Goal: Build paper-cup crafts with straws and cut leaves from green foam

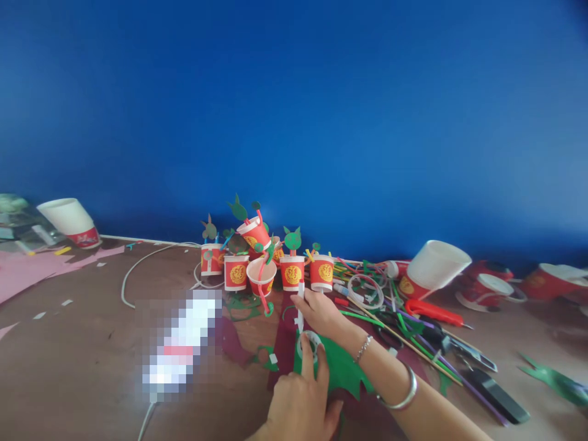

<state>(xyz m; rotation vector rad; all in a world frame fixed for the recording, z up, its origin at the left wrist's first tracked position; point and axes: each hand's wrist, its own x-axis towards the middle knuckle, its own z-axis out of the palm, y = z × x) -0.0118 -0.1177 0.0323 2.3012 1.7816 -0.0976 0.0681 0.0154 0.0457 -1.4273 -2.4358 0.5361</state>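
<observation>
My right hand [324,313] pinches a white marker [301,309], held nearly upright with its lower end at a white ring [302,344] that looks like a roll of tape. Two outstretched fingers of my left hand [298,395] press that ring down from the near side. Beneath the ring lies a sheet of green paper [342,361] with a jagged cut edge. Dark red paper [282,349] sits under the green one. Whether the marker's tip touches the paper is too small to make out.
Red paper cups [293,272] with green paper shapes stand by the blue wall [294,122]. A blurred-out bright device [184,343] with a cable lies left. Pipe cleaners, a red-handled tool [434,312] and stacked cups [436,266] are right. Pink paper [37,269] lies far left.
</observation>
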